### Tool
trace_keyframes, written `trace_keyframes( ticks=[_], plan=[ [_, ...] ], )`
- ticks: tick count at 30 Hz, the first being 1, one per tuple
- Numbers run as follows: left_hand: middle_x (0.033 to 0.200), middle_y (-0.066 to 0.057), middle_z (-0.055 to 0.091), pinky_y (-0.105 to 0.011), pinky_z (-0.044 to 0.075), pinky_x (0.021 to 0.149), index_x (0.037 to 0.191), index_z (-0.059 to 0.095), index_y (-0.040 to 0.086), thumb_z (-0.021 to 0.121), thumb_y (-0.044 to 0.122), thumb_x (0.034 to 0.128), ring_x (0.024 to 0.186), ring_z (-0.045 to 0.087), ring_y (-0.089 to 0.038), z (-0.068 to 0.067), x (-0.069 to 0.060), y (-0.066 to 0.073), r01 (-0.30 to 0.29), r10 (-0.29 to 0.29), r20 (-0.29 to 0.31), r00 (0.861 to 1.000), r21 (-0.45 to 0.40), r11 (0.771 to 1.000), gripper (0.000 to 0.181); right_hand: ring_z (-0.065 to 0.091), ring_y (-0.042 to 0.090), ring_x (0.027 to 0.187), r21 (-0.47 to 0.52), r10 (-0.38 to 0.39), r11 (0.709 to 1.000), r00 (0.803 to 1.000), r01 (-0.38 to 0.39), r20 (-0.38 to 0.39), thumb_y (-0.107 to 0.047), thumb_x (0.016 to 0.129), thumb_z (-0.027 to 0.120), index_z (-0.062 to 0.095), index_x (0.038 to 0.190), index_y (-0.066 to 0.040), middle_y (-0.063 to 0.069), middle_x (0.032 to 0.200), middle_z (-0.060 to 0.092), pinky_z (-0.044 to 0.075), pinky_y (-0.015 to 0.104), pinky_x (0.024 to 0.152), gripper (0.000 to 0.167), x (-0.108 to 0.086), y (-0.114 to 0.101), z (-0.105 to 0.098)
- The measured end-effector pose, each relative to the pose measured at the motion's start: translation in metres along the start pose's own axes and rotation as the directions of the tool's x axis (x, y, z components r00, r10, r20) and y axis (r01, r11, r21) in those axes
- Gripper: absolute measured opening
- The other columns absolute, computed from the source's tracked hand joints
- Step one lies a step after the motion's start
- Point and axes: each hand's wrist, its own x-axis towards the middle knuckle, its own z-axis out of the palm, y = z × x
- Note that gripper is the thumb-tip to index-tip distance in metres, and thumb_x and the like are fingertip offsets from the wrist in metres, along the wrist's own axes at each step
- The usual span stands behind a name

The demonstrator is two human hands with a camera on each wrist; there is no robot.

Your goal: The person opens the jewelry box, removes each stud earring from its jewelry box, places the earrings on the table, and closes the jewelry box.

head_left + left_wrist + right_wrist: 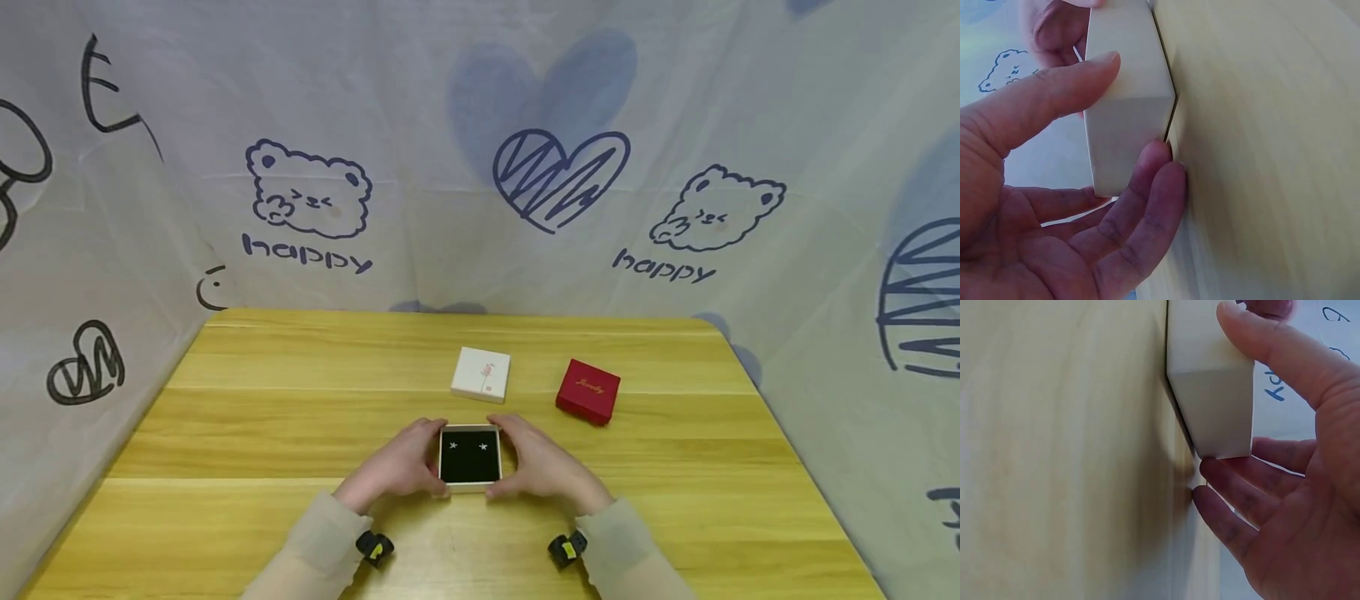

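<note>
A small white jewelry box [469, 487] lies uncovered on the table in front of me. Its black insert [469, 467] carries two silvery star-shaped earrings [483, 447], set side by side. My left hand [405, 463] grips the box's left side, thumb on the near wall and fingers round the far corner. From the other side, my right hand [542, 463] holds it the same way. In the left wrist view the box's plain side wall [1129, 144] shows between thumb and fingers; the right wrist view shows the opposite wall [1216, 412], its base at the tabletop.
Behind the box sits a white square lid [481, 373] with a pink flower print. To its right stands a red box [588, 392] with gold lettering. The wooden table [300, 417] meets a hanging printed cloth [420, 217] at its back and sides.
</note>
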Motion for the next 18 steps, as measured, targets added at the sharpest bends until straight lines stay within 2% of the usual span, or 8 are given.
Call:
trace_keyframes(
  ticks=[5, 11, 14, 18],
  plan=[
    [0.121, -0.022, 0.051, -0.029, 0.049, 0.064, 0.144, 0.035, -0.012, 0.091, 0.006, 0.0611, 0.069, 0.056, -0.012, 0.0, 0.0, -0.002, -0.009, 0.009, -0.001, 1.0, -0.001, 1.0, 0.102, 0.043, 0.027, 0.132, 0.016, 0.003, 1.0, 1.0, -0.003, -0.011, -0.032, 0.07, 0.09, 0.041, 0.147, -0.005, 0.01, 0.144, 0.045, 0.033, 0.047, 0.109, 0.095, 0.0, 0.001, 0.002],
    [0.121, -0.023, 0.053, -0.031, 0.05, 0.063, 0.147, 0.031, -0.008, 0.09, 0.012, 0.0679, 0.068, 0.057, -0.012, -0.001, 0.0, -0.009, -0.064, 0.065, 0.008, 0.998, -0.065, 0.996, 0.101, 0.044, 0.026, 0.13, 0.032, -0.011, 0.999, 1.0, 0.012, -0.017, -0.029, 0.07, 0.09, 0.042, 0.144, -0.004, 0.009, 0.142, 0.047, 0.034, 0.049, 0.108, 0.092, 0.001, 0.005, 0.004],
    [0.125, -0.024, 0.053, -0.033, 0.049, 0.064, 0.144, 0.037, -0.006, 0.088, 0.018, 0.0733, 0.07, 0.058, -0.012, -0.001, 0.0, -0.01, -0.063, 0.064, -0.002, 0.998, -0.088, 0.994, 0.09, 0.044, 0.026, 0.129, 0.045, -0.008, 0.999, 1.0, 0.009, -0.02, -0.03, 0.07, 0.09, 0.042, 0.144, -0.005, 0.008, 0.142, 0.046, 0.034, 0.049, 0.108, 0.092, 0.001, 0.007, 0.005],
    [0.12, -0.022, 0.054, -0.033, 0.05, 0.066, 0.134, 0.051, -0.003, 0.084, 0.018, 0.078, 0.072, 0.059, -0.012, -0.001, 0.002, -0.009, -0.054, 0.051, -0.041, 0.998, -0.07, 0.996, 0.068, 0.045, 0.024, 0.127, 0.073, 0.013, 0.997, 1.0, -0.012, -0.015, -0.034, 0.07, 0.089, 0.041, 0.145, -0.007, 0.006, 0.14, 0.047, 0.033, 0.049, 0.108, 0.093, 0.001, 0.011, 0.007]
  ],
)
